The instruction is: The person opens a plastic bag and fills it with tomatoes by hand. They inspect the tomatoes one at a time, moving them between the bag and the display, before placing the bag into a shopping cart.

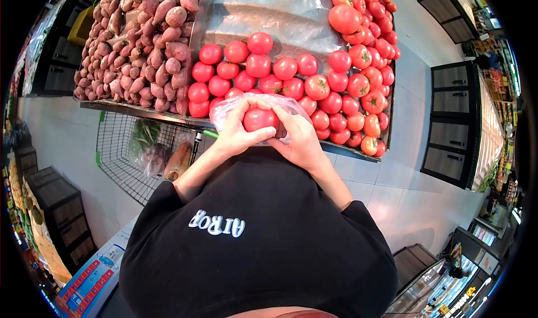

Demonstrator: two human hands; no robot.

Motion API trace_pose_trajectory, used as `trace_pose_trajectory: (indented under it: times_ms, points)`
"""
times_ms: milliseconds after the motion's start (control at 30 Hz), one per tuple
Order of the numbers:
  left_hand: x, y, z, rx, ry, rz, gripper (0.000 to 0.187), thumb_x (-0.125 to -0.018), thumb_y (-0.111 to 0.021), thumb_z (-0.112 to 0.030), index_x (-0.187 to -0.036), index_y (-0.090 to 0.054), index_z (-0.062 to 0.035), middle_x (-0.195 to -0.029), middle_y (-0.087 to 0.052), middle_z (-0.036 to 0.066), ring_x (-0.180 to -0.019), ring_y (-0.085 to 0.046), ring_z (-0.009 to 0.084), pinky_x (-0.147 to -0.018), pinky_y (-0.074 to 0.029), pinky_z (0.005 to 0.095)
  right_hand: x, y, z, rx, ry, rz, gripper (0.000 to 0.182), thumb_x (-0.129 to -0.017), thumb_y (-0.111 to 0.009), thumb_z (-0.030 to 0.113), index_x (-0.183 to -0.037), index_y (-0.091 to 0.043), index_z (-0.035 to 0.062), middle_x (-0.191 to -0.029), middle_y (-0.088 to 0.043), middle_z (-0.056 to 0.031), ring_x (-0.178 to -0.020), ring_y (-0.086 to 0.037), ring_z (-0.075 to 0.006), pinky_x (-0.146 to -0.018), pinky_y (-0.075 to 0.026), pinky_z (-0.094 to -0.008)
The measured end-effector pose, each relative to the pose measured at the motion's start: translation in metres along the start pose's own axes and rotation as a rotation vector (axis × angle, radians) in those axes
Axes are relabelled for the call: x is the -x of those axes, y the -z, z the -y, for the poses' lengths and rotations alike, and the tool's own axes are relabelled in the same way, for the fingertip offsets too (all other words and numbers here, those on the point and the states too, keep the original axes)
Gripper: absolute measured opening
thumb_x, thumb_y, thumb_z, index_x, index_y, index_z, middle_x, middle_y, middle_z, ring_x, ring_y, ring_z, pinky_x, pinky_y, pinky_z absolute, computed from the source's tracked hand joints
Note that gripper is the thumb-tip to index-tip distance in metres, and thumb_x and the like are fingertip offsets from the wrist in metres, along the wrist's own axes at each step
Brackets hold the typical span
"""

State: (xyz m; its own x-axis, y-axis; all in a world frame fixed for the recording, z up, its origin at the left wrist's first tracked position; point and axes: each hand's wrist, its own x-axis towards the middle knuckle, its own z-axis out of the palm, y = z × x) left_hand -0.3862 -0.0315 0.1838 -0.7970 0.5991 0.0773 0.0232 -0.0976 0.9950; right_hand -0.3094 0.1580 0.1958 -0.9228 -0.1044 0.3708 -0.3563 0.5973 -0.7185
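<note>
Both of my hands are curled round one red tomato [260,120], close to my chest. My left hand [238,132] grips its left side, the thumb across its lower front. On the other side my right hand [296,134] holds it, with the thumb tip near the left thumb. A thin clear plastic bag [224,112] spreads behind and around the hands at the front edge of the display. Just beyond the bag lie loose tomatoes [244,81], piled higher toward the right.
Left of the tomatoes is a heap of sweet potatoes [147,54]. A metal shopping cart [115,150] stands at my left, with bagged leafy greens [144,136] and other bagged produce inside. A dark cabinet [448,124] stands across the aisle at right.
</note>
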Motion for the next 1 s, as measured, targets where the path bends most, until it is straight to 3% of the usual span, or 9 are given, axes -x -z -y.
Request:
trace_pose_trajectory:
  times_ms: [233, 433, 533, 633, 733, 767, 867, 933, 1000]
  points:
    - [0.003, -0.005, 0.007, 0.205, 0.045, -0.065, 0.02, -0.098, -0.063, -0.01, -0.117, -0.06, -0.0035, -0.117, -0.063, 0.006, -0.114, -0.058, 0.0144, -0.103, -0.047, 0.0322, 0.002, -0.003, -0.001, 0.06, 0.038, 0.018, 0.077, -0.075, -0.086, 0.014, -0.143, -0.055, 0.0008, -0.097, -0.068, -0.016, -0.087, -0.066, -0.035, -0.081, -0.052, -0.0446]
    - [0.002, 0.002, 0.012, 0.309, 0.208, -0.149, 0.024, -0.105, -0.046, -0.016, -0.113, -0.061, -0.0001, -0.118, -0.064, 0.008, -0.115, -0.06, 0.0165, -0.105, -0.046, 0.0328, 0.005, -0.005, 0.001, 0.036, -0.04, 0.07, 0.075, -0.074, -0.087, 0.015, -0.141, -0.057, 0.0024, -0.097, -0.068, -0.015, -0.09, -0.067, -0.0348, -0.083, -0.053, -0.0434]
    - [0.002, 0.0, 0.003, 0.43, 0.355, -0.235, 0.031, -0.106, -0.044, -0.017, -0.123, -0.062, 0.0024, -0.125, -0.065, 0.01, -0.119, -0.061, 0.0173, -0.105, -0.048, 0.0335, 0.004, -0.006, 0.001, 0.018, -0.022, 0.044, 0.076, -0.073, -0.089, 0.017, -0.14, -0.058, 0.0031, -0.107, -0.068, -0.0154, -0.096, -0.067, -0.0345, -0.087, -0.053, -0.0436]
    - [-0.001, 0.001, 0.004, 0.423, 0.317, -0.238, 0.035, -0.108, -0.043, -0.015, -0.133, -0.06, 0.003, -0.132, -0.063, 0.011, -0.123, -0.061, 0.0175, -0.107, -0.049, 0.0333, -0.001, -0.003, 0.008, -0.003, -0.028, -0.046, 0.078, -0.07, -0.093, 0.018, -0.139, -0.058, 0.0043, -0.116, -0.065, -0.016, -0.105, -0.066, -0.0334, -0.091, -0.054, -0.0391]
    - [0.0, -0.004, 0.006, 0.202, 0.259, -0.197, 0.035, -0.111, -0.042, -0.015, -0.135, -0.06, 0.0011, -0.132, -0.064, 0.011, -0.123, -0.061, 0.0168, -0.107, -0.048, 0.0322, -0.002, -0.008, 0.002, 0.005, -0.031, -0.07, 0.082, -0.071, -0.094, 0.02, -0.142, -0.055, 0.0039, -0.129, -0.062, -0.0153, -0.122, -0.062, -0.0319, -0.102, -0.051, -0.0395]
    - [0.0, -0.004, 0.002, 0.195, 0.261, -0.178, 0.035, -0.111, -0.043, -0.013, -0.138, -0.059, 0.0029, -0.137, -0.062, 0.012, -0.127, -0.058, 0.0172, -0.109, -0.047, 0.0323, -0.001, -0.009, -0.002, -0.12, -0.068, -0.075, 0.08, -0.072, -0.093, 0.019, -0.141, -0.054, 0.0034, -0.13, -0.062, -0.0151, -0.121, -0.062, -0.0315, -0.102, -0.052, -0.04]
    - [-0.002, 0.002, 0.008, 0.109, 0.185, -0.137, 0.031, -0.11, -0.049, -0.013, -0.134, -0.063, 0.0011, -0.128, -0.067, 0.009, -0.114, -0.066, 0.0156, -0.099, -0.054, 0.0309, 0.002, -0.011, -0.009, -0.593, -0.248, -0.09, 0.073, -0.078, -0.089, 0.02, -0.139, -0.054, 0.0018, -0.133, -0.06, -0.0138, -0.119, -0.063, -0.0291, -0.099, -0.053, -0.0404]
    - [0.0, 0.004, -0.007, 0.161, 0.298, -0.171, 0.028, -0.11, -0.051, -0.015, -0.123, -0.069, 0.0013, -0.112, -0.072, 0.008, -0.099, -0.07, 0.0152, -0.087, -0.057, 0.0308, 0.009, -0.009, -0.006, -1.034, -0.469, -0.102, 0.07, -0.082, -0.087, 0.022, -0.139, -0.053, 0.0006, -0.135, -0.06, -0.012, -0.119, -0.063, -0.0261, -0.097, -0.054, -0.039]
    - [0.003, 0.005, -0.01, 0.092, 0.311, -0.226, 0.03, -0.11, -0.053, -0.019, -0.11, -0.074, 0.0023, -0.096, -0.075, 0.007, -0.087, -0.071, 0.0142, -0.078, -0.057, 0.0305, 0.014, -0.007, -0.01, -1.236, -0.524, -0.063, 0.066, -0.094, -0.073, 0.04, -0.142, -0.051, 0.0002, -0.13, -0.061, -0.0148, -0.111, -0.064, -0.024, -0.087, -0.055, -0.0366]
